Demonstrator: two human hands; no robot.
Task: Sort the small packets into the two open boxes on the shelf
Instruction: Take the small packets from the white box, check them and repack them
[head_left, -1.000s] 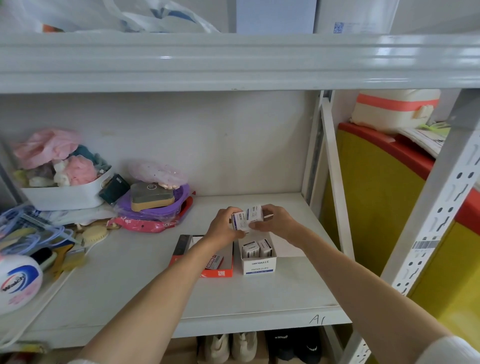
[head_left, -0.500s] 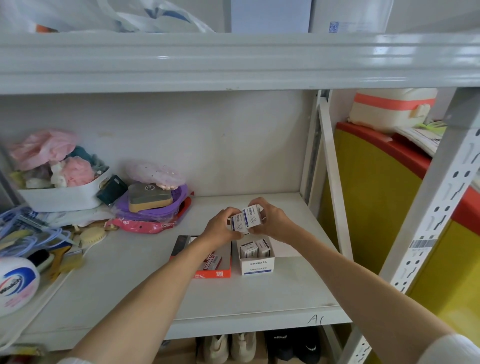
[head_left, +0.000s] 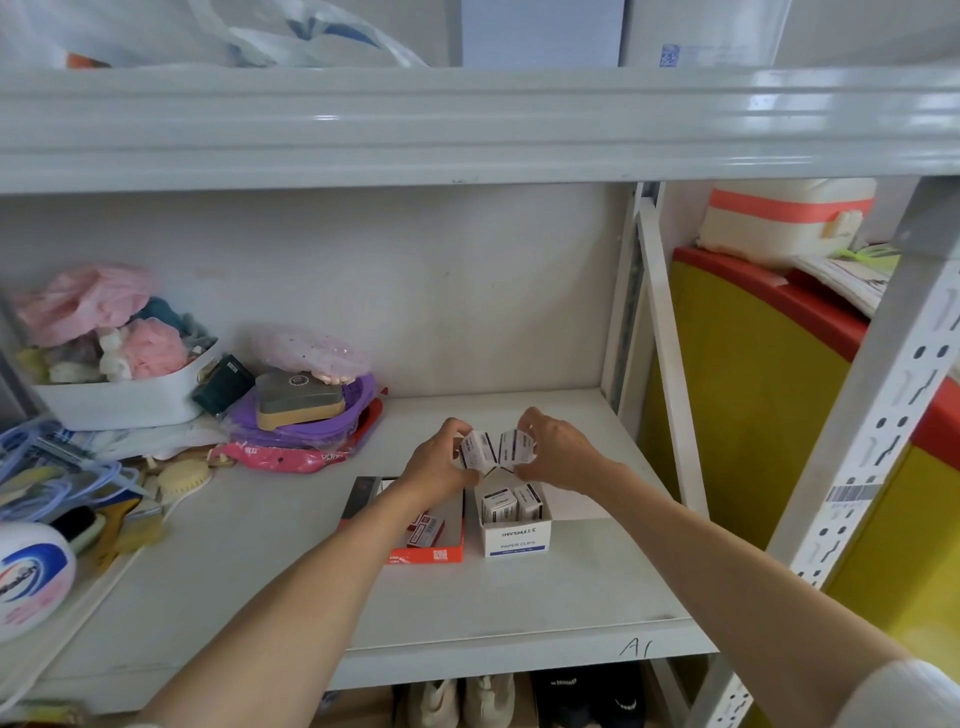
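The shelf (head_left: 519, 597) is bare along its front edge and toward its right rear corner. The red box (head_left: 426, 553) and the white paper-clip box (head_left: 517, 538) stand side by side mid-shelf. Clutter fills the left end, led by a purple basin (head_left: 311, 415) and a white basket (head_left: 119, 400).

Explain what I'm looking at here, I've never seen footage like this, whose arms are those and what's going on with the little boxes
There is no machine here. A camera worn on a person's head looks forward and down, so the two bare arms reaching in are the wearer's own. They reach onto a grey shelf. The left hand and the right hand each pinch one small white packet, the left packet and the right packet, above two open boxes. The white box, labelled paper clips, already holds similar packets. The red box beside it holds red ones. At the left sits household clutter, including a white basket.
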